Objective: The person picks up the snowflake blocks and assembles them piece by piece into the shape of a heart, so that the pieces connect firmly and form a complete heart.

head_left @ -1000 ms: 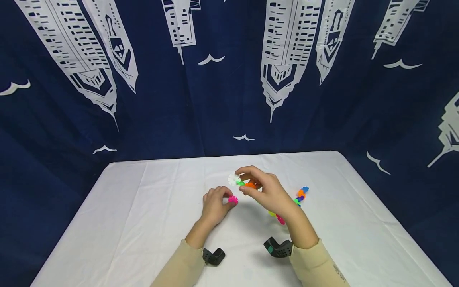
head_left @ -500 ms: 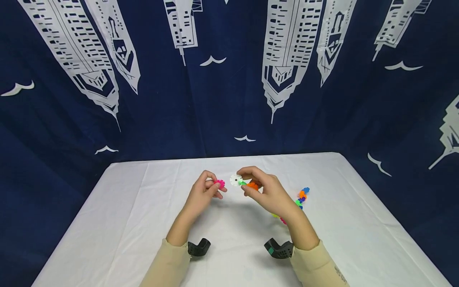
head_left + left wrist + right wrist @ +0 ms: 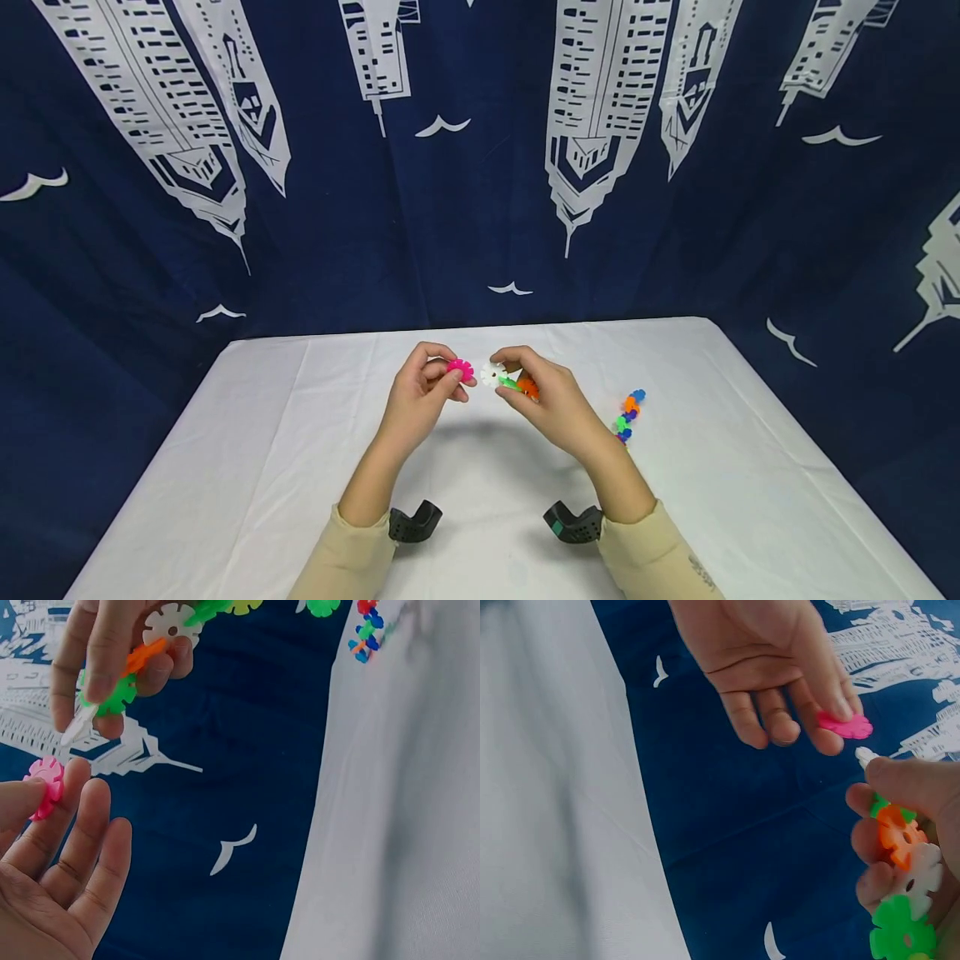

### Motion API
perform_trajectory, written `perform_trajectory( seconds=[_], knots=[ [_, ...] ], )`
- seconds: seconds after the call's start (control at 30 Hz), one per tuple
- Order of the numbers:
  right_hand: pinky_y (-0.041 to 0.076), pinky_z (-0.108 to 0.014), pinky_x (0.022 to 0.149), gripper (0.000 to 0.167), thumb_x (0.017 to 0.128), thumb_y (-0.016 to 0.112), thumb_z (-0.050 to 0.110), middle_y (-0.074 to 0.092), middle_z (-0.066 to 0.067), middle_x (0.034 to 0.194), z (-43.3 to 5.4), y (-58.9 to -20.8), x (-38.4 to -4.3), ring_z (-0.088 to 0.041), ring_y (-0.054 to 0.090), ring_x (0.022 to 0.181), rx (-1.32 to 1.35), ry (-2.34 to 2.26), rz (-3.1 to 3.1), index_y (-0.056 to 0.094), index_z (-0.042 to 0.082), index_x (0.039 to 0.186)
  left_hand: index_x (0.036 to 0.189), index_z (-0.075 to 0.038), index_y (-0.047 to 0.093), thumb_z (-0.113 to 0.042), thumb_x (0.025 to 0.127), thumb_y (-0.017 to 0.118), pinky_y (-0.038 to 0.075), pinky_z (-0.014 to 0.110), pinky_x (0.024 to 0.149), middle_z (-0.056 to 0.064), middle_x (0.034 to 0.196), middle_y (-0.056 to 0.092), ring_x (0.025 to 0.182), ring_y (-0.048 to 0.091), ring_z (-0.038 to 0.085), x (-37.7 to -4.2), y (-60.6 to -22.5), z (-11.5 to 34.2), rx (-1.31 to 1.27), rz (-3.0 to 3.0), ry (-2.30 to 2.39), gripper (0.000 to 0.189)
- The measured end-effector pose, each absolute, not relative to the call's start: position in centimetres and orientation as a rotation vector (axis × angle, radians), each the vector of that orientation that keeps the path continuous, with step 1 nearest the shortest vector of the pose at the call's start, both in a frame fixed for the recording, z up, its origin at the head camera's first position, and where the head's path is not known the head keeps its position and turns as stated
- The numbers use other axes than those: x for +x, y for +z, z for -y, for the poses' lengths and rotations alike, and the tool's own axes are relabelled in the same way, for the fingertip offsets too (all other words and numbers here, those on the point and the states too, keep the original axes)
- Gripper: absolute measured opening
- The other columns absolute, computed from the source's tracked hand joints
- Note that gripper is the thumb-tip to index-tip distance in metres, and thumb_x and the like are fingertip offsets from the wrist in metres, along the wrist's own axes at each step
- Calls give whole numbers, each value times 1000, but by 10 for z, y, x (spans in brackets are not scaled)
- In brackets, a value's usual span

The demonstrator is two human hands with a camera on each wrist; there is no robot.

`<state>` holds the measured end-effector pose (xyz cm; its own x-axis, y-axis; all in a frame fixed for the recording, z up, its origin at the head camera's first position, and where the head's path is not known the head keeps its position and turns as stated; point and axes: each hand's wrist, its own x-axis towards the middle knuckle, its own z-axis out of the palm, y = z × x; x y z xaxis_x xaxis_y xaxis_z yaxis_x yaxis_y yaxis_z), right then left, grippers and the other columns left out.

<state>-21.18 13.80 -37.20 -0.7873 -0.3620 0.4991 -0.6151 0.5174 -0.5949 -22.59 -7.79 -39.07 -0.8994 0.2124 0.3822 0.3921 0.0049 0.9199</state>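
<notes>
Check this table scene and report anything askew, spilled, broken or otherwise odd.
Nothing stands out. The left hand pinches a pink disc, held up close to the white disc at the end of the linked chain of discs in the right hand. A second colourful chain lies tidily on the white tablecloth; no piece looks damaged.

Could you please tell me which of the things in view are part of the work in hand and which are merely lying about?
In hand:
- pink disc, pinched by the left hand
- joined chain of white, green and orange discs, held by the right hand

Lying about:
- coloured disc cluster on the white tablecloth
- skyline-print backdrop
</notes>
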Motion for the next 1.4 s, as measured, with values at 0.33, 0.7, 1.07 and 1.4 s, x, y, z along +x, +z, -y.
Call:
perform_trajectory(
  seconds=[0.33,0.7,1.07,1.4],
  knots=[
    [57,-25,78,41,86,79,12,71,-5,110,-136,-372,-211,-12,63,90,783,1113,2426,59,17,122,107,0,56,-1,96,63,62,29,73,24,94,73,70,69,12,-222,-390,75,-740,2062,-1908,14],
    [55,-21,67,37,85,80,17,74,4,102,-137,-371,-209,-4,62,76,844,1177,2423,63,20,118,99,4,64,3,91,67,62,30,78,23,93,68,79,71,6,-217,-386,72,-753,2025,-1889,8],
    [56,-23,63,33,87,77,14,75,-1,96,-140,-364,-204,-6,63,61,947,1259,2472,65,14,118,93,9,69,13,84,69,62,28,72,26,86,70,75,70,6,-216,-385,73,-911,1918,-1811,10],
    [55,-23,61,32,87,76,10,76,-4,102,-139,-360,-199,-11,64,61,1012,1259,2460,65,12,117,90,9,69,15,83,68,60,25,68,26,81,68,73,67,6,-215,-384,72,-969,1901,-1825,10]
  ],
)
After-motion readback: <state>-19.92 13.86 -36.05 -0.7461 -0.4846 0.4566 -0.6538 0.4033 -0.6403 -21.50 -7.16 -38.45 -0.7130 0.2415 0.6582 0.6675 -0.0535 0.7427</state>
